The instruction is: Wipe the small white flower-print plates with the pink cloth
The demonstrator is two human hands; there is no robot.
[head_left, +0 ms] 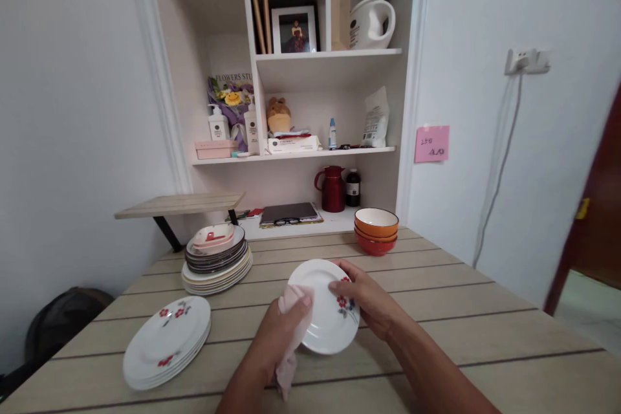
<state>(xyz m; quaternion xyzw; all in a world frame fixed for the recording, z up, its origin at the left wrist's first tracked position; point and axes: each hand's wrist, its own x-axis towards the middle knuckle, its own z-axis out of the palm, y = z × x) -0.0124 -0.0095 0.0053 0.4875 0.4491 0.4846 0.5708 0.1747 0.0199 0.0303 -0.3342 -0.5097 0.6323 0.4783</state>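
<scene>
A white plate (323,330) with red flowers on its right side is held tilted above the table. My right hand (361,294) grips its right rim, thumb on the face and fingers behind. In my left hand (281,330) is a pale pink cloth (287,369), pressed against the plate's left edge, with one end hanging down. The left fingers behind the cloth are partly hidden. To the left lies a stack of similar flowered plates (165,343).
Behind that stack stand more plates (218,278) topped by small pink dishes (213,239). Nested orange and red bowls (376,233) sit at the back right of the slatted table (446,310). A small raised shelf (179,205) juts out at left; white shelving (330,65) rises behind.
</scene>
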